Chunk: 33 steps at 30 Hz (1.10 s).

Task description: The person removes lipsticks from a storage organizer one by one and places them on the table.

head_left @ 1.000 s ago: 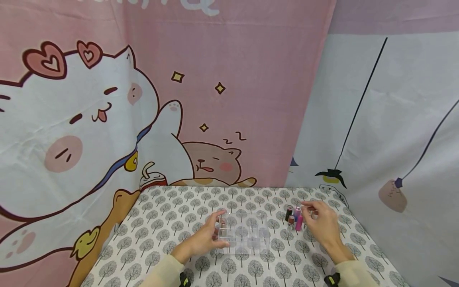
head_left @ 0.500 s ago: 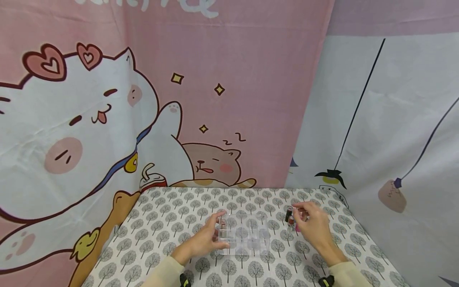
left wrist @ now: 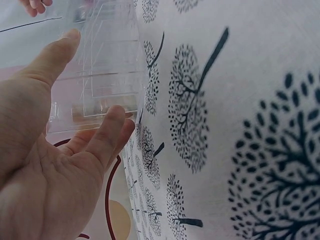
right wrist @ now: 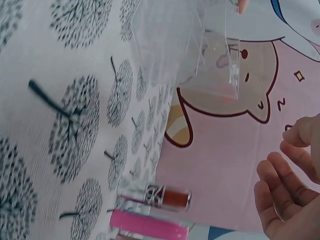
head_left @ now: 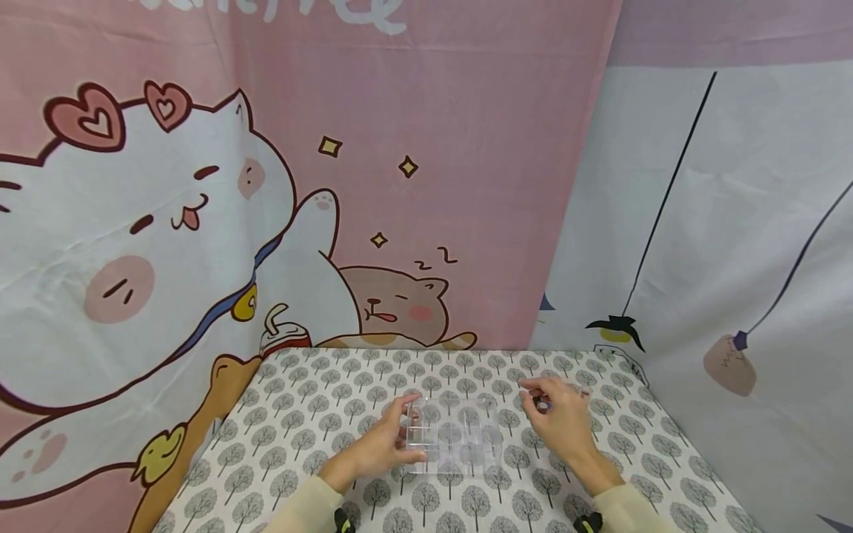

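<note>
A clear plastic organizer box (head_left: 494,444) with compartments sits on the tree-print cloth. My left hand (head_left: 381,444) holds its left end, with the thumb on the near side and the fingers on the far side. In the left wrist view, thumb and fingers lie along the clear walls (left wrist: 112,75). My right hand (head_left: 565,423) is in the air right of the box, its fingers loosely bent and nothing visible between them. Below it in the right wrist view stand a pink tube (right wrist: 150,225) and a red-brown lip gloss (right wrist: 176,198). From the head, that hand mostly hides these tubes.
The tree-print cloth (head_left: 320,422) covers the table. Behind it hangs a pink cartoon backdrop (head_left: 466,222), with a pale curtain (head_left: 753,244) along the right side.
My right hand has moved left, from beside the group of tubes to in front of them, covering most of them in the head view. The left hand and box have stayed put.
</note>
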Motion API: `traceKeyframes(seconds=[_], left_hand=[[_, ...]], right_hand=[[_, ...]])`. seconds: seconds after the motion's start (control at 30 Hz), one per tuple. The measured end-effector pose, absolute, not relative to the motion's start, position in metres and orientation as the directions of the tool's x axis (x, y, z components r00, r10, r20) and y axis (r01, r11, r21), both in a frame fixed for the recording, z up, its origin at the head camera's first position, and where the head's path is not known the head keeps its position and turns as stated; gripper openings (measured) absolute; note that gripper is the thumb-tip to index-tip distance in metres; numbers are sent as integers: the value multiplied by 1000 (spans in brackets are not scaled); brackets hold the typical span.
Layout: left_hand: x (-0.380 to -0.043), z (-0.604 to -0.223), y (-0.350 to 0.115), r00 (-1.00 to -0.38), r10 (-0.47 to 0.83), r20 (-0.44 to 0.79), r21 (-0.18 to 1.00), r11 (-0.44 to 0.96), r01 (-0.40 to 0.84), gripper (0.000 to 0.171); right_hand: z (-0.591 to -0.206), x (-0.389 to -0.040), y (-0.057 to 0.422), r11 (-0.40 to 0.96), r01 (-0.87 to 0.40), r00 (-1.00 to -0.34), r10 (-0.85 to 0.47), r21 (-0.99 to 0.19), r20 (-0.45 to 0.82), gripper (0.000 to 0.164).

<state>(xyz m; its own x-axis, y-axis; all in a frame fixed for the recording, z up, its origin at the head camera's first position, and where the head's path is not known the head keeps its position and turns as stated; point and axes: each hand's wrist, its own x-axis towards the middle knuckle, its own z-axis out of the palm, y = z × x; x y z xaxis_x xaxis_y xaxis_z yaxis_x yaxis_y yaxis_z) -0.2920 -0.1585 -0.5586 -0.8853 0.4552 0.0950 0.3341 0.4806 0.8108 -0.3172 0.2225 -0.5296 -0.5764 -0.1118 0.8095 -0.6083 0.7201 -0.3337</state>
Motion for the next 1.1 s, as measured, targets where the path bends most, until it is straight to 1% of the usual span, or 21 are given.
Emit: traceKeyframes(seconds=[0.13,0.3,0.43,0.47,0.6,0.7,0.9,1.1], left_hand=[[-292,-558,-159,-884,457,98,804,488,341,113],[-293,-558,-160,-882,460,98,800,491,345,113],[-293,-558,-161,-880,466,94,808,481,341,111],[-294,-558,-161,-878,469,95,808,479,344,111],[-295,-558,-160,-870,481,106,803,474,360,110],[-297,-557,-159,-865,488,117,796,475,375,110],[-298,-556,-160,-872,476,114,781,500,375,110],[-295,-558,-160,-878,470,86,808,483,338,110]], right_hand=[[-530,-318,210,707,-618,-596,-137,-343,791,25],[-531,-319,193,680,-651,-600,-186,-338,778,28],[-534,-319,178,630,-699,-598,-254,-339,760,30],[-534,-319,174,618,-706,-603,-269,-346,751,30],[-535,-318,159,589,-700,-662,-324,-403,676,30],[-533,-318,148,581,-699,-684,-373,-417,627,31],[-533,-322,125,551,-716,-687,-448,-428,572,33],[-539,-325,108,534,-743,-661,-487,-404,571,30]])
